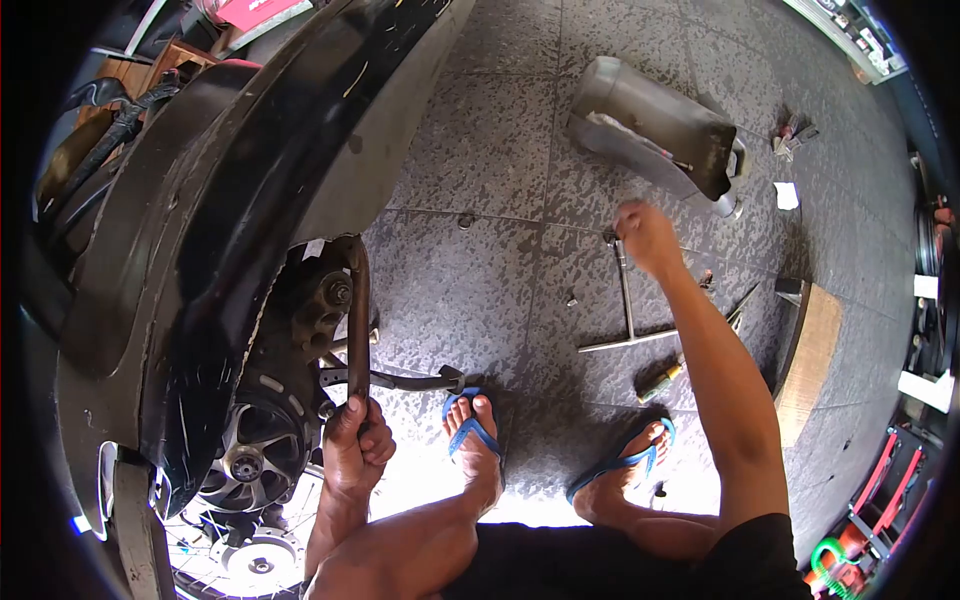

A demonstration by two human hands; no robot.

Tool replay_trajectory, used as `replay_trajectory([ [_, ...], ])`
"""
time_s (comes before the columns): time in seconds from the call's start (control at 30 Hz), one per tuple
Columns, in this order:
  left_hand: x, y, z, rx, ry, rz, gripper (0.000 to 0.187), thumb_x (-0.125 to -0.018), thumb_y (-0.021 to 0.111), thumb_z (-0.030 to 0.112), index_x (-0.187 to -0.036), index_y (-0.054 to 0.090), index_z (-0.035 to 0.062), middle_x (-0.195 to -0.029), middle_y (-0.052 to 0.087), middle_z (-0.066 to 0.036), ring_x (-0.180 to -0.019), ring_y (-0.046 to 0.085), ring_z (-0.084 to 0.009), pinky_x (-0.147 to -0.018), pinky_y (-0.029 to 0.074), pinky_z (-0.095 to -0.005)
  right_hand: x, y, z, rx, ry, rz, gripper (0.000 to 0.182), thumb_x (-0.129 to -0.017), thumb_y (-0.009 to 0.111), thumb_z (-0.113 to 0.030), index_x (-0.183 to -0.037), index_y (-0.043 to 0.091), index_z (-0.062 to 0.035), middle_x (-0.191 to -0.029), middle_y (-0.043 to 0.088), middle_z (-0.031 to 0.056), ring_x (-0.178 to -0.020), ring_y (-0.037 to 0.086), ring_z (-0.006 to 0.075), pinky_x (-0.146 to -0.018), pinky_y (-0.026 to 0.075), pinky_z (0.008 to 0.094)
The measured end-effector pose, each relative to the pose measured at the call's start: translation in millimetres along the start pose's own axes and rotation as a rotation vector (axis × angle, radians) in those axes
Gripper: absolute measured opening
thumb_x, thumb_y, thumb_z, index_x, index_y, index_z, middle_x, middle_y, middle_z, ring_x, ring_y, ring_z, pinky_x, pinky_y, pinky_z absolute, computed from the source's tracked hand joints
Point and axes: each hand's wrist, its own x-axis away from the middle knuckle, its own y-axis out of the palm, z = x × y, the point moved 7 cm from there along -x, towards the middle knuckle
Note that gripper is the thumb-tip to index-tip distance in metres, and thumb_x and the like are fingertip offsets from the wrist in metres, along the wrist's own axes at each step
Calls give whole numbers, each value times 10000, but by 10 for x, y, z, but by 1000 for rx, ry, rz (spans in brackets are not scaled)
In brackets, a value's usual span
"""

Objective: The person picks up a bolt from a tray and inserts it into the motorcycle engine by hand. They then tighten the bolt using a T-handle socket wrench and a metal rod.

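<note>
Dark speckled floor tiles (470,130) spread across a workshop, seen from above. Nearest are the person's bare legs and blue flip-flops (468,432), between and below the two hands. The left hand (355,440) is curled around the lower end of a brown metal tube (358,325), which rises along the open side of a motorbike (230,240). A metal lever (410,382) juts from just above that hand towards one foot. If the tube slipped or swung, knuckles could scrape the nearby metal, or the toes, little protected, could be struck.

Further out, the right hand (648,238) is blurred, its fingers bent over the upper end of a T-handle wrench (627,290); whether it grips anything I cannot tell. A hasty grab could knock the wrench or miss it. Just nearer than that hand lies a screwdriver (660,382), close enough to the other foot to roll underneath a step. A small metal part (572,301), left of the wrench, could easily be kicked away and lost. Farthest, beyond the right hand, a grey metal cover (650,125) lies with its hollow side showing.
</note>
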Motion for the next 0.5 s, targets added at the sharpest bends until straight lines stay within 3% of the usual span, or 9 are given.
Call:
replay_trajectory([
  [0.07, -14, -22, -13, 11, -2, -10, 412, -888, 629, 452, -806, 516, 65, -511, 339, 49, -391, 281, -52, -381, 230, -219, 260, 123, -137, 404, -163, -196, 303, -799, 641, -130, -1098, 646, -82, -965, 618, 160, -894, 619, 347, -871, 505, 389],
  [0.17, -17, -16, -12, 10, 2, -11, 414, -884, 634, 454, -809, 521, 63, -510, 341, 50, -390, 282, -52, -379, 225, -217, 422, 193, -256, 569, -314, -115, 293, -783, 664, -119, -1072, 652, -73, -1015, 587, 144, -1000, 584, 317, -907, 483, 395],
  [0.3, -12, -30, -23, 18, -2, -9, 413, -880, 640, 452, -807, 526, 62, -509, 341, 53, -391, 282, -50, -378, 223, -216, 365, 250, -145, 528, -269, -109, 247, -801, 649, -124, -1045, 655, -85, -1012, 571, 125, -1050, 555, 310, -910, 478, 394],
  [0.5, -12, -37, -26, 29, -2, -6, 398, -882, 641, 440, -812, 540, 61, -508, 343, 48, -395, 286, -53, -382, 222, -219, 168, 212, -33, 417, -222, -96, 168, -822, 635, -148, -957, 655, -52, -1009, 615, 178, -936, 613, 378, -828, 502, 453],
])
